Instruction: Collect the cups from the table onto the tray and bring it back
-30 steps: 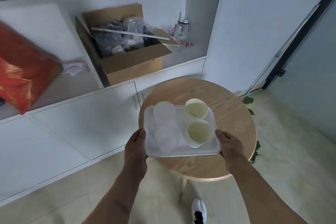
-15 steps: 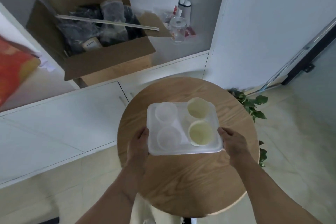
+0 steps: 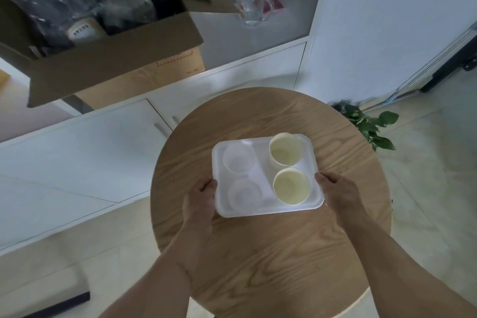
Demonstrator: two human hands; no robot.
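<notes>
Upper left of frame: open cardboard box (image 3: 113, 59) on a shelf, dark bagged contents. Left of centre: left hand (image 3: 200, 201) curled around the left edge of the white tray (image 3: 263, 210), fingers hooked under, thumb at the rim. Centre: tray over the round wooden tabletop (image 3: 258, 253); whether it rests on the wood, cannot tell. On it, two clear cups (image 3: 238, 159) left, two cream cups (image 3: 291, 186) right, all upright. Right of centre: right hand (image 3: 338, 192) clasping the tray's right edge. Far right: green plant (image 3: 371, 129) on the floor.
</notes>
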